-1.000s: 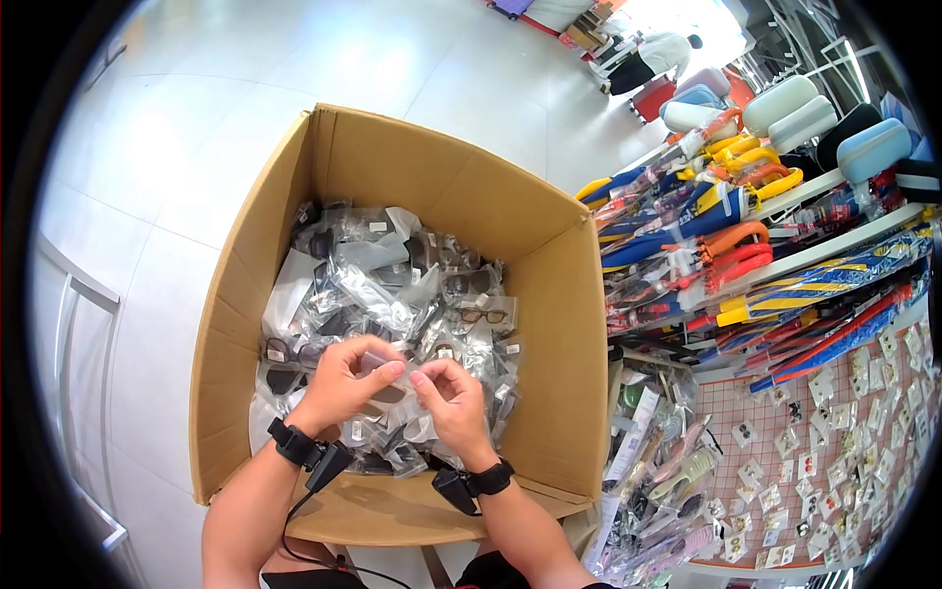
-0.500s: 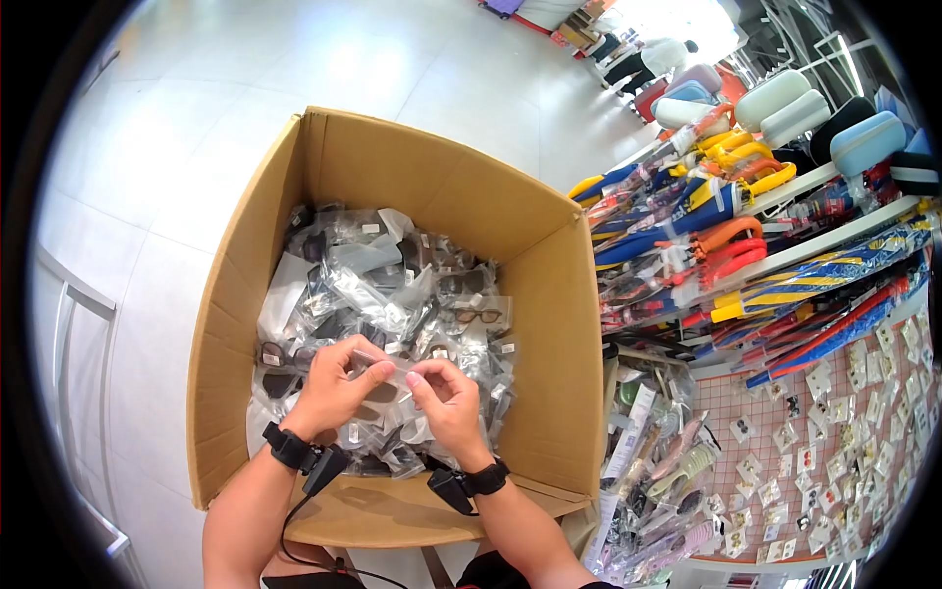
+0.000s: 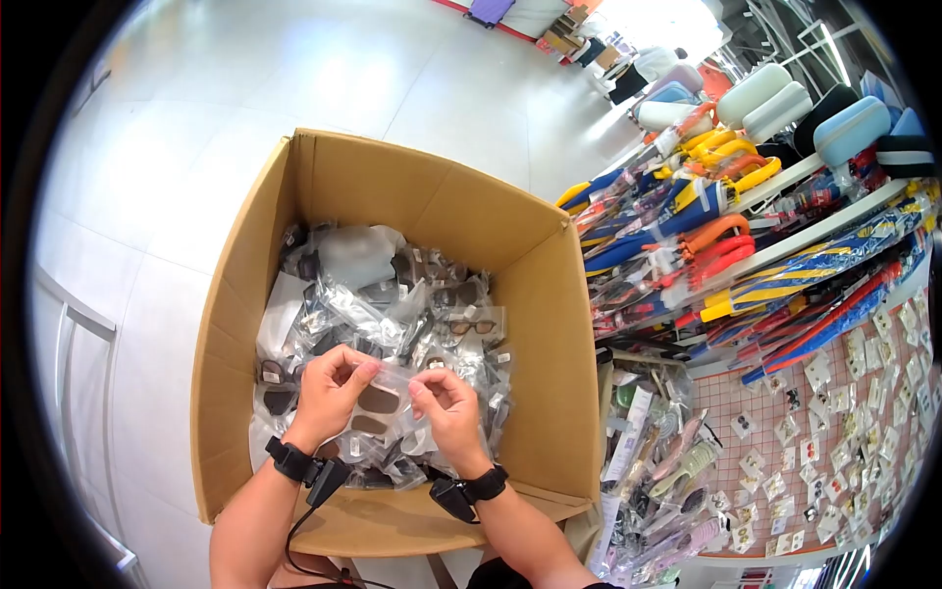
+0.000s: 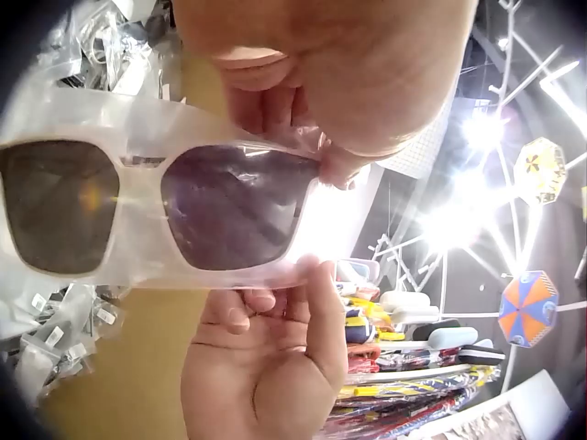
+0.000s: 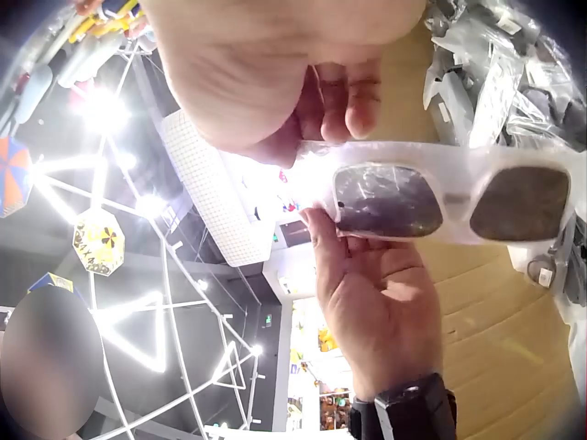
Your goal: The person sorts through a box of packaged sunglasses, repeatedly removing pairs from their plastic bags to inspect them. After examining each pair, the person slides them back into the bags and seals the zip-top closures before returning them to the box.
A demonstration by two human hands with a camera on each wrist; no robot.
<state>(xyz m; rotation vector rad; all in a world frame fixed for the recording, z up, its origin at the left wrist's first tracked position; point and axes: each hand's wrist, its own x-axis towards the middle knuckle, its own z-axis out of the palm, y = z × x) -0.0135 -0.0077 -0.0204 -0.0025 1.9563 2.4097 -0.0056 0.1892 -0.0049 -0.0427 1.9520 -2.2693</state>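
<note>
My left hand (image 3: 330, 395) and right hand (image 3: 449, 410) are held over the open cardboard box (image 3: 546, 294). Between them hangs a pair of sunglasses (image 3: 379, 400) in a clear plastic bag. Both hands pinch the bag's edge between thumb and fingers. In the left wrist view the sunglasses (image 4: 234, 206) show two dark lenses in a pale frame, with the right hand (image 4: 261, 367) below. From the right wrist the same sunglasses (image 5: 389, 202) appear with the left hand (image 5: 385, 307) beneath. Many more bagged glasses (image 3: 358, 304) lie heaped in the box.
Wrapped umbrellas (image 3: 687, 226) with bright handles hang on a rack to the right. Nearer, bagged hairbrushes (image 3: 677, 481) stand beside the box, next to a grid board (image 3: 765, 412) of small carded items. A metal frame (image 3: 74, 314) stands at left; a person (image 3: 638, 71) is far back.
My hands have drawn slightly apart, with the bag stretched between them and more of the lenses showing. Both hands keep their pinch. The head view has shifted a little.
</note>
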